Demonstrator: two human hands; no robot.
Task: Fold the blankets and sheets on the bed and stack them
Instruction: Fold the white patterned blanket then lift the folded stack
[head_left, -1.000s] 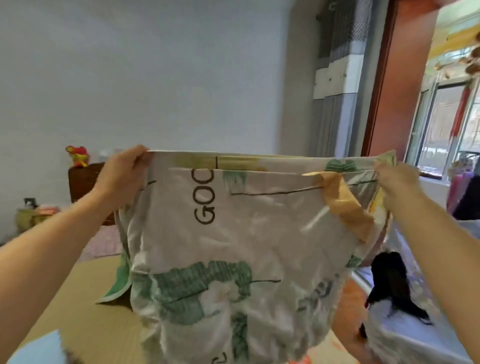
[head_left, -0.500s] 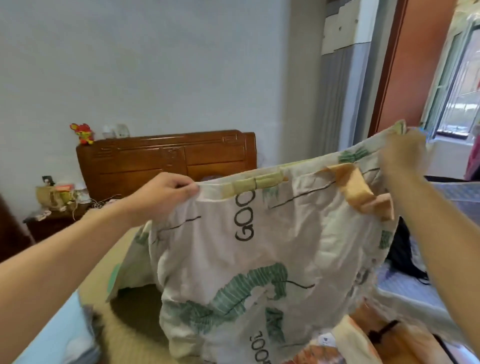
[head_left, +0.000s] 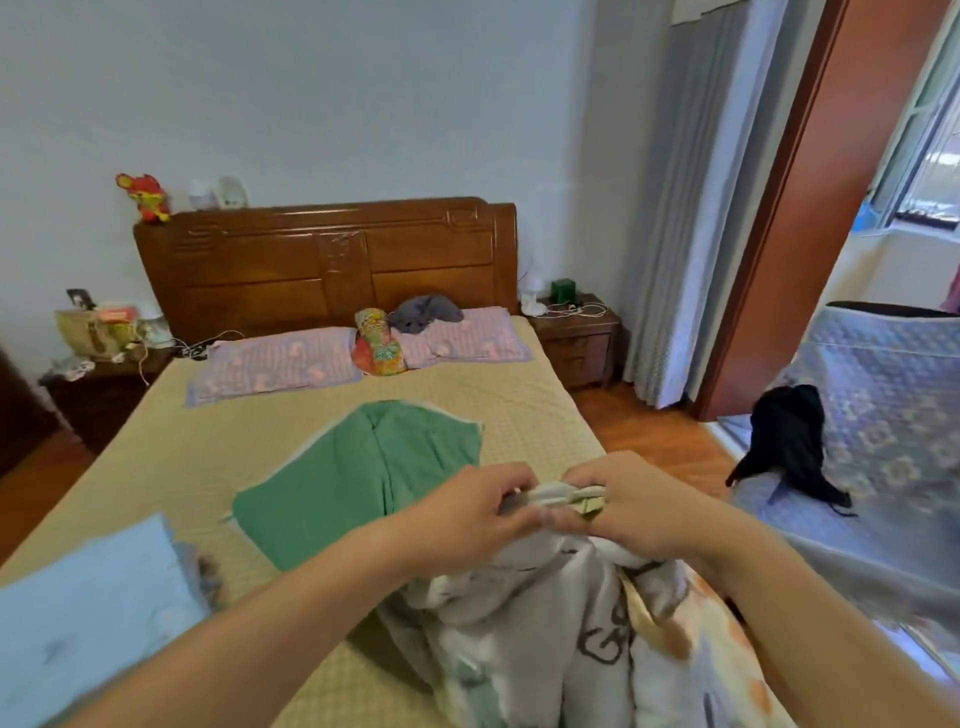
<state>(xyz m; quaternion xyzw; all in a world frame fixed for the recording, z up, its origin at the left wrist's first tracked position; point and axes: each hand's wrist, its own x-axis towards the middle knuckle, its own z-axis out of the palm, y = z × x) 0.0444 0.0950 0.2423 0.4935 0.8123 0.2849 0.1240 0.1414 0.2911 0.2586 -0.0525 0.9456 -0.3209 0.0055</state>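
Observation:
A white sheet (head_left: 524, 644) printed with green leaves and dark letters hangs doubled over the near end of the bed (head_left: 171, 467). My left hand (head_left: 467, 514) and my right hand (head_left: 634, 509) meet above it, both pinching its top corners together. Just beyond my hands a green sheet (head_left: 358, 478) lies loosely folded on the yellow mattress cover. A light blue blanket (head_left: 88, 623) lies at the near left corner. An orange-patterned blanket (head_left: 717, 654) shows under the white sheet at the right.
Two pink pillows (head_left: 275, 369), a flowered bolster (head_left: 376, 343) and a grey cloth (head_left: 426, 314) lie by the wooden headboard (head_left: 332, 260). Nightstands (head_left: 576, 338) flank the bed. A second mattress (head_left: 883, 415) with a black garment (head_left: 789, 441) stands at the right.
My hands, held wide apart with the white sheet spread between them, have come together and dropped low. The sheet now hangs folded in half.

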